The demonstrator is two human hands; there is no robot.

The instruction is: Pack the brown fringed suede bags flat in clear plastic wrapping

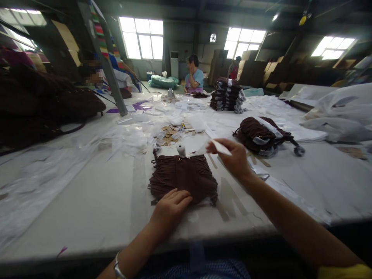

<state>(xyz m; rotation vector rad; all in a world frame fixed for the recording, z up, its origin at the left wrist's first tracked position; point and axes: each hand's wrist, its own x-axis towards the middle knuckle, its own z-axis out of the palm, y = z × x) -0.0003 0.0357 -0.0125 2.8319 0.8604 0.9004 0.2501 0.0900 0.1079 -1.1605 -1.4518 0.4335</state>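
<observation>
A dark brown fringed bag (193,176) lies flat on the white table in front of me. My left hand (173,207) rests on its near edge, fingers stretched out and holding nothing. Above and right of the bag, my right hand (232,157) is closed on a piece of white paper (221,148), pinched between thumb and fingers. The paper reaches left toward the bag's far edge; whether it touches the bag I cannot tell. A small white roll-like piece (180,149) sits at that far edge, beside metal eyelets.
A wrapped brown bag (255,133) lies to the right, with a stack of bags (226,95) behind. Brown tags (170,133) and clear plastic bags (124,135) are scattered ahead. A metal post (107,66) rises at left near a brown heap (43,104). A person (194,75) sits opposite.
</observation>
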